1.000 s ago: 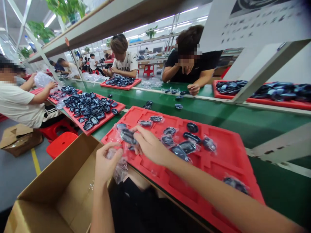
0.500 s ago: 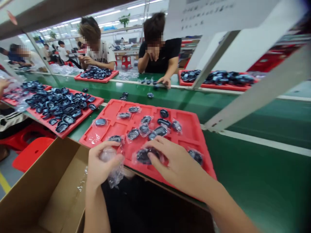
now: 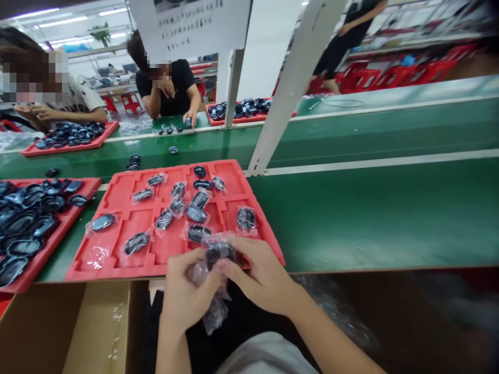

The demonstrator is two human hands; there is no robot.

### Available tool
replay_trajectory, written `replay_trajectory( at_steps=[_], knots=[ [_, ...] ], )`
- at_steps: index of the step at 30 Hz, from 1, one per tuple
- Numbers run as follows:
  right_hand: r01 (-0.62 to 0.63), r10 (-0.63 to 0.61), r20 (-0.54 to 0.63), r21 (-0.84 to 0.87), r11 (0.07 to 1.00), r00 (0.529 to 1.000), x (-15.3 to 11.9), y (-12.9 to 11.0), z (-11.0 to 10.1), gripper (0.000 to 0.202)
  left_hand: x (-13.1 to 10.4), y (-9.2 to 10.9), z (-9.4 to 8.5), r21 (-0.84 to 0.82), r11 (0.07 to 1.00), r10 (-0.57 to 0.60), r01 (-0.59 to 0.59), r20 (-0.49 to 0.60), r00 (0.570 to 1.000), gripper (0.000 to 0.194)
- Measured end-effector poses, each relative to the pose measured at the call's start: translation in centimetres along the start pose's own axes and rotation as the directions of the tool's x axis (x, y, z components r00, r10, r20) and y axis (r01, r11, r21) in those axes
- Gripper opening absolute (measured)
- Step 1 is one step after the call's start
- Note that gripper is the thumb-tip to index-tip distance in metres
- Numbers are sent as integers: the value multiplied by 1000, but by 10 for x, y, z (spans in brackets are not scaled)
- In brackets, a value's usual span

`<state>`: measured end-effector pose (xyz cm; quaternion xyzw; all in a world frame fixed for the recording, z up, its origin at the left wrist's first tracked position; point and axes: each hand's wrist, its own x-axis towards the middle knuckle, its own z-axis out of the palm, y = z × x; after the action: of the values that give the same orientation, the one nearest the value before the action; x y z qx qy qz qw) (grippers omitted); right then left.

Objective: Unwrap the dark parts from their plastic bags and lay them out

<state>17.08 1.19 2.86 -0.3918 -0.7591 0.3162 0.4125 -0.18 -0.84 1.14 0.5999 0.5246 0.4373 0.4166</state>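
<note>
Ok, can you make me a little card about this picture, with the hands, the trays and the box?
Left hand: holds crumpled clear plastic
Right hand: holds a dark part
Near tray: red tray on a green bench, with spread-out dark pieces, many in clear wrapping
Left tray: another red tray, piled with dark pieces
Box: open cardboard box, below the bench edge

Bright, cool light — ceiling tubes point(image 3: 63, 22) glow upper left; soft sheen on green counter point(image 3: 370, 208); red stools point(image 3: 360, 79) upper right blurred — lower right dim.
</note>
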Motion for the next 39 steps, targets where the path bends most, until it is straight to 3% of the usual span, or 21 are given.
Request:
replay_trajectory(
  at_steps=[6,10,15,18,21,24,26,28,30,32,33,35,37,39],
  knots=[
    [-45,45,29,-14,999,999,3,0,-2,45,0,-2,-34,-115,993,-40,40,-1,999,45],
    [-25,18,86,81,996,996,3,2,6,50,-1,0,-28,-57,992,-113,109,-73,991,22],
    [-53,-4,157,359,932,988,0,4,9,50,-6,-15,-14,-160,986,-59,43,-93,994,18],
    [-99,60,85,580,808,995,-1,1,13,59,-9,-12,-2,-345,937,-109,48,-160,981,15],
    [-145,210,26,805,576,977,0,-5,24,65,-13,2,11,-531,834,-290,149,-191,938,16],
    [-220,313,94,892,396,945,4,-7,36,70,-16,10,16,-649,731,-392,213,-144,909,24],
    [-285,344,157,887,363,926,6,-6,41,71,-15,8,14,-689,685,-414,237,-100,905,27],
    [-299,351,139,837,458,926,9,-3,40,68,-9,2,8,-664,717,-367,214,-99,925,24],
    [-205,317,-49,667,716,947,12,-2,32,57,-2,-2,-1,-518,843,-243,146,-125,962,17],
    [-22,109,-251,327,945,962,17,-4,20,37,5,-4,-10,-281,958,-96,52,-146,985,14],
    [69,-29,-272,142,987,962,19,-7,13,24,6,-3,-14,-173,985,-33,6,-155,987,15],
    [208,-226,-156,-124,970,961,24,-12,1,5,6,0,-21,-38,998,51,-58,-174,983,16],
    [281,-292,-6,-265,922,956,29,-14,-5,8,3,5,-26,11,997,75,-74,-177,981,17],
    [324,-323,66,-358,875,944,34,-11,-5,13,-1,9,-33,-3,999,50,-52,-195,979,15]
  ],
)
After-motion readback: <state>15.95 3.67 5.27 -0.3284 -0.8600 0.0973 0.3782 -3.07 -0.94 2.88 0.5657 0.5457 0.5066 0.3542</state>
